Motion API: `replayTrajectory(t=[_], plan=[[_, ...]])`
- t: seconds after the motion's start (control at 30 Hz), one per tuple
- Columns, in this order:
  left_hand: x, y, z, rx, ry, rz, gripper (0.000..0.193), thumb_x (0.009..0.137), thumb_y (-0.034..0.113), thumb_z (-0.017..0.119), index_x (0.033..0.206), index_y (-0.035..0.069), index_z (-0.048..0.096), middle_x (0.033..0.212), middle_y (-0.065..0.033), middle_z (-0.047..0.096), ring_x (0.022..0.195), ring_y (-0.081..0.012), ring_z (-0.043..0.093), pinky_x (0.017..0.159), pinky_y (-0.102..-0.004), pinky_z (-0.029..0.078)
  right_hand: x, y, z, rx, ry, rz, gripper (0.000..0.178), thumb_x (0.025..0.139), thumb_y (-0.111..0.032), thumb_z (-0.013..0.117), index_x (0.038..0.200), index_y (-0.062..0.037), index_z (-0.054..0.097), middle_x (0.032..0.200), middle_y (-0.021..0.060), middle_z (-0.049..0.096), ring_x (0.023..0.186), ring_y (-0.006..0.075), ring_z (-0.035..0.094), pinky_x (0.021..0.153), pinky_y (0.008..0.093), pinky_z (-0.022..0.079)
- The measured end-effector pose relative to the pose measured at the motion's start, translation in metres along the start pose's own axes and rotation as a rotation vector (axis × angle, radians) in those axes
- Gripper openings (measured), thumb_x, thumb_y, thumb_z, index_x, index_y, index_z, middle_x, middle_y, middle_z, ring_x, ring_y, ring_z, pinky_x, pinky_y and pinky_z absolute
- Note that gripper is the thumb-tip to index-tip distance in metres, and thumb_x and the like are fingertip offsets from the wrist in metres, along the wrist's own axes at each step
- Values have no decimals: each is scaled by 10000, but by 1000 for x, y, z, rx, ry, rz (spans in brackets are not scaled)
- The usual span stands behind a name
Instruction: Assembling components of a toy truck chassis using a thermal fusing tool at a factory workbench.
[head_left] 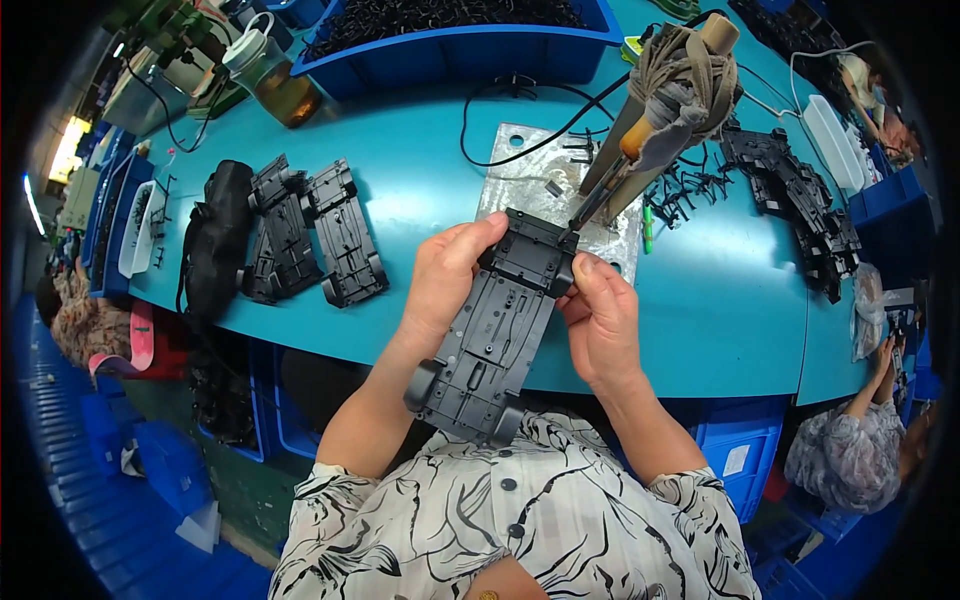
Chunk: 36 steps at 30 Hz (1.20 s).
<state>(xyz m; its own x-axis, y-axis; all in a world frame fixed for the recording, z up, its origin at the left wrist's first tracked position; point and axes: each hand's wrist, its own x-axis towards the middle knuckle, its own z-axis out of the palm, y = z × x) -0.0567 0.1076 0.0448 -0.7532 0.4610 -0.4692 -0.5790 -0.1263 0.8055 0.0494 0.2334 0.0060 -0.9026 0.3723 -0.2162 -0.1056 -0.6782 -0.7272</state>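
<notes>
A black plastic chassis, shaped like a toy vehicle's underside with curved wheel guards, slants over the table's front edge. My left hand grips its upper left side, thumb on top. Closed on the upper right corner is my right hand, with thumb and fingers pinching the edge. A slim rod-like tool, its upper part bound in grey cloth strips, slopes down to that same corner. Its dark tip is at or just above the plastic; contact cannot be made out. Behind the chassis lies a scuffed metal plate.
Two similar chassis and a black pouch lie left. Right are small black parts, a green pen and piled black frames. A blue bin and a jar stand behind. Another person works at far right.
</notes>
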Motion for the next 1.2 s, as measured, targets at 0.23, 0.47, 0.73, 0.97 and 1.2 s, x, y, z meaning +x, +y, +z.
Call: replayTrajectory(t=[0.23,0.47,0.73,0.97,1.2], plan=[[1,-1,-2,46,-14,3,304,874,310,597,886,9,639,763,-39,640,592,-76,572,527,-213,459,0,-2,5,35,50,9,193,925,-188,580,980,-5,605,846,19,608,754,93,551,726,252,451],[2,-3,-4,57,-13,-11,307,876,313,595,881,10,641,760,-35,642,597,-76,572,532,-212,456,-1,-1,6,30,48,1,197,926,-187,579,986,-1,607,852,23,617,755,95,560,722,252,454],[4,-7,-7,2,-20,-23,305,873,308,604,897,7,640,778,-44,645,611,-81,578,538,-214,464,-2,-2,5,20,43,3,202,929,-189,574,989,2,604,855,26,621,757,94,563,720,247,455],[1,-2,-3,-31,22,-28,301,874,302,609,915,6,643,783,-41,642,626,-80,575,559,-216,467,-1,-2,8,9,52,22,207,930,-187,571,992,8,602,848,29,622,754,96,565,719,251,458],[-3,0,-2,34,9,2,296,879,305,604,874,12,640,773,-26,637,620,-71,566,557,-211,454,0,-2,5,-10,53,14,210,929,-181,569,1001,13,601,846,26,614,759,98,560,727,256,458]])
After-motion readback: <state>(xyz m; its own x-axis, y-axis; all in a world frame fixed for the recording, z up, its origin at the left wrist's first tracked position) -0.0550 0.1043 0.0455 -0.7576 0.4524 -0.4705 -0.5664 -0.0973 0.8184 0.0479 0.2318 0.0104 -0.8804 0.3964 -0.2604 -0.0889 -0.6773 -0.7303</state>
